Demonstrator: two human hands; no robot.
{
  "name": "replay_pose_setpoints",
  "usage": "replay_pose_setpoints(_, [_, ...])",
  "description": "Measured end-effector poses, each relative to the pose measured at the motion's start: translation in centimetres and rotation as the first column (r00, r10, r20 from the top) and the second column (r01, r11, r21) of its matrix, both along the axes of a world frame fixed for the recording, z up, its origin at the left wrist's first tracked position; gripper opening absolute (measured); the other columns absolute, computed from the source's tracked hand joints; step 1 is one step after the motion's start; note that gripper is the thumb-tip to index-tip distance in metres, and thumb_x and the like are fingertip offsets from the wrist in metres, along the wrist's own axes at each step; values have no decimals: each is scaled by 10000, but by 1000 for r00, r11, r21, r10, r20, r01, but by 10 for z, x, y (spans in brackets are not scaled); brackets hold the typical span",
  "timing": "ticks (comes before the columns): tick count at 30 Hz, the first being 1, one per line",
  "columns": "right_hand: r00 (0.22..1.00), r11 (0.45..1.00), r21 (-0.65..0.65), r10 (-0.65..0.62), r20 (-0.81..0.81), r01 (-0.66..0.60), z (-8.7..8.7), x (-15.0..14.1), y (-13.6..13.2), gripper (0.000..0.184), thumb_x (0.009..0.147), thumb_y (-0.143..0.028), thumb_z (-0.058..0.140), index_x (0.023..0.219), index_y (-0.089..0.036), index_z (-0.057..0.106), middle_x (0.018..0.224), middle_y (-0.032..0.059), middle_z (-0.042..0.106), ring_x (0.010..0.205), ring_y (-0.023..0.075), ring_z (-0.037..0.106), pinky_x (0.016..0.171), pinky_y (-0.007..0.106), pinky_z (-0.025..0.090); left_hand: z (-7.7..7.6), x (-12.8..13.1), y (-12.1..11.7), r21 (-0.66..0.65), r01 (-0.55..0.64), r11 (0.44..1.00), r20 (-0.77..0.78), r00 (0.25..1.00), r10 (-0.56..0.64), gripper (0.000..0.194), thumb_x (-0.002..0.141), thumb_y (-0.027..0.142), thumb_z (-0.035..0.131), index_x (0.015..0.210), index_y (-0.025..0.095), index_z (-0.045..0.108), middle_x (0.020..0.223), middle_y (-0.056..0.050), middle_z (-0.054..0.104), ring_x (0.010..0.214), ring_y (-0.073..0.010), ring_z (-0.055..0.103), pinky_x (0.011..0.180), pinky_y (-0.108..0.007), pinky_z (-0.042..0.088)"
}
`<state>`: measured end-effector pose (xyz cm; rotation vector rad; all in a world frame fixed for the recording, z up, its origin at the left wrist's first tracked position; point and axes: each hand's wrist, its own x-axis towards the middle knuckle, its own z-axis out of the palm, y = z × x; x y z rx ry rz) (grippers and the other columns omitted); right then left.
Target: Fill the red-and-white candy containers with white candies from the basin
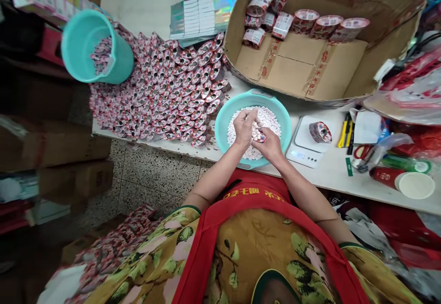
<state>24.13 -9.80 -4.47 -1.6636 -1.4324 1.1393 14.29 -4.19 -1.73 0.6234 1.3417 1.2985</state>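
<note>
A turquoise basin [222, 145] full of small white pellets [270, 116] sits at the table's front edge. My right hand [270, 145] grips a small printed packet [261, 137] over the pellets, its fingers wrapped round it. Just left of the packet, my left hand [244, 127] is curled with its fingers bent close to the opening. Some pale pellets [256, 134] show between the two hands; part of the packet is hidden by my fingers. Right of the basin, a similar printed packet [320, 132] rests on a white digital scale [303, 145].
Many printed packets [165, 88] stand packed together on the left, beside a turquoise bucket [120, 60]. Behind the basin, an open cardboard box [296, 76] holds several round packs. Yellow cutters [343, 132] and a red paper cup [386, 177] lie to the right.
</note>
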Motion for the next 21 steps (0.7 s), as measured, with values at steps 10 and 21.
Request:
replay_pose_setpoints(10, [1000,999,-34,3,29,-2,3,-2,11,299,637,-361,740,898,-227,683,942,31,715,880,260,661,812,383,517,-3,-2,2,-64,-6,998,56,998,10,528,838,665,656,687,190,479,563,59,488,493,-69,523,516,-200,404])
replay_pose_setpoints(21, [998,998,-42,-38,-52,36,0,2,12,337,634,-367,736,932,-216,695,950,32,725,900,257,667,858,396,529,1,2,8,-95,50,994,105,994,-40,529,844,662,655,674,191,485,561,50,463,494,-80,522,497,-214,399])
